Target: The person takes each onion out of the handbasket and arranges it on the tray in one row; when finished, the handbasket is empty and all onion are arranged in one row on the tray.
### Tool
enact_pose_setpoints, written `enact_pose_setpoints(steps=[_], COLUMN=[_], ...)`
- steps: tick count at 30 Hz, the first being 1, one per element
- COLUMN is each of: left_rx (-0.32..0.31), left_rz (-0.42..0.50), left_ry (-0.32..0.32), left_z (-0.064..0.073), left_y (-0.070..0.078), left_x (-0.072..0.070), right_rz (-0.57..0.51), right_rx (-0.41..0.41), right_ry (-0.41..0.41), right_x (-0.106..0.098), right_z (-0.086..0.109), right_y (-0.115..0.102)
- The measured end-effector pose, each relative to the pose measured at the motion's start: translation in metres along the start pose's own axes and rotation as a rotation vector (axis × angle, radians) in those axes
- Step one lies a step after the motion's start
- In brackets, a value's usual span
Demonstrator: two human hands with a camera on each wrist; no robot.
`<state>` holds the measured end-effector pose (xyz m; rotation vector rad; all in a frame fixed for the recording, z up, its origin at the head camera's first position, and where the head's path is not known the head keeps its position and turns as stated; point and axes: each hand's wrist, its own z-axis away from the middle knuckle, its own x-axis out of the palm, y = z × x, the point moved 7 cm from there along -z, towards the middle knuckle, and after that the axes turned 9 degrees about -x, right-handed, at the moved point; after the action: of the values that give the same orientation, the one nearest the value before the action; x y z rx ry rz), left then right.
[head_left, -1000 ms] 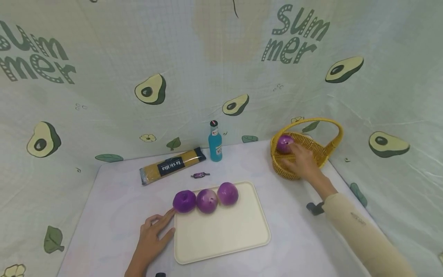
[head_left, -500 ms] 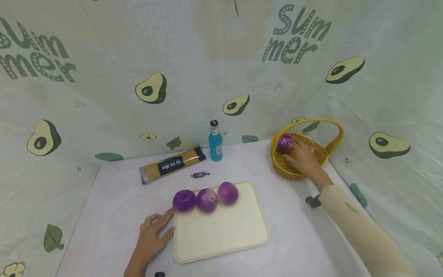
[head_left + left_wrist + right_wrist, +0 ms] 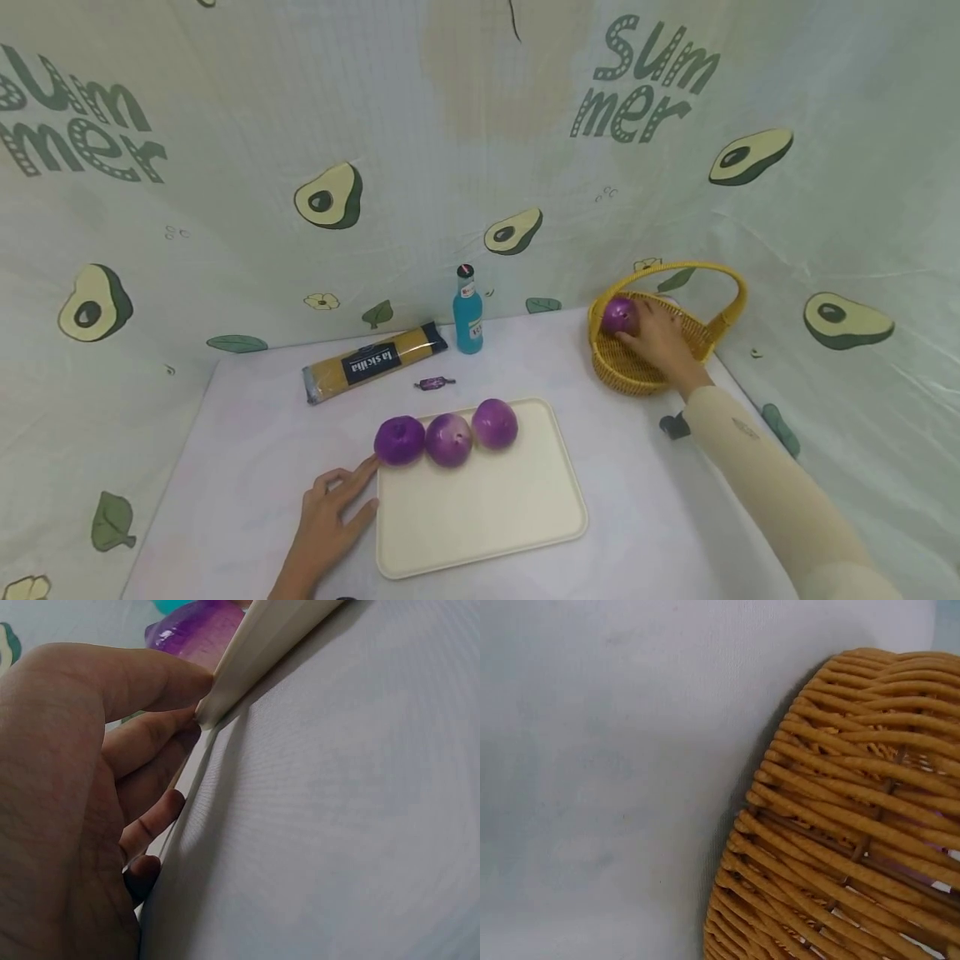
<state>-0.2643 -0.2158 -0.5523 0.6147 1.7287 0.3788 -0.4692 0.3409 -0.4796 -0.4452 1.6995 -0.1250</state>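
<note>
Over in the yellow wicker basket point(image 3: 626, 385), my right hand point(image 3: 663, 337) grips a glossy purple onion point(image 3: 619, 317), thumb in front and fingers on its right side. The right wrist view shows the basket's woven side point(image 3: 840, 825) but not the hand. My left hand point(image 3: 324, 518) lies on the table, its fingertips and thumb touching the left edge of a cream tray point(image 3: 480, 517). Close up, in the left wrist view, the left hand point(image 3: 97, 757) has its fingers loosely bent against the tray's edge point(image 3: 247, 667). Three purple onions point(image 3: 448, 440) sit in a row along the tray's far side.
Behind the tray lie a pasta packet point(image 3: 371, 362) and a small purple wrapped candy point(image 3: 433, 383). A blue bottle point(image 3: 468, 312) stands upright near the printed cloth backdrop point(image 3: 420, 167). The basket's tall handle point(image 3: 705, 268) arches above the right hand.
My right hand has shifted slightly within the basket and its fingers have closed on the onion there. The left hand and the tray have stayed in place.
</note>
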Motion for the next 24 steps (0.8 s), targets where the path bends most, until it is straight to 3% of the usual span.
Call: enact_pose_setpoints(steps=[10, 24], left_rx=[-0.002, 0.001], left_rz=[-0.002, -0.005], left_ry=[-0.004, -0.004], left_z=[0.000, -0.001], left_y=[0.000, -0.003], left_x=[0.000, 0.002], right_rz=[-0.031, -0.069], right_rx=[0.037, 0.024], right_ry=[-0.002, -0.024], right_x=[0.003, 0.017], right_z=[-0.007, -0.017], right_y=[0.015, 0.016])
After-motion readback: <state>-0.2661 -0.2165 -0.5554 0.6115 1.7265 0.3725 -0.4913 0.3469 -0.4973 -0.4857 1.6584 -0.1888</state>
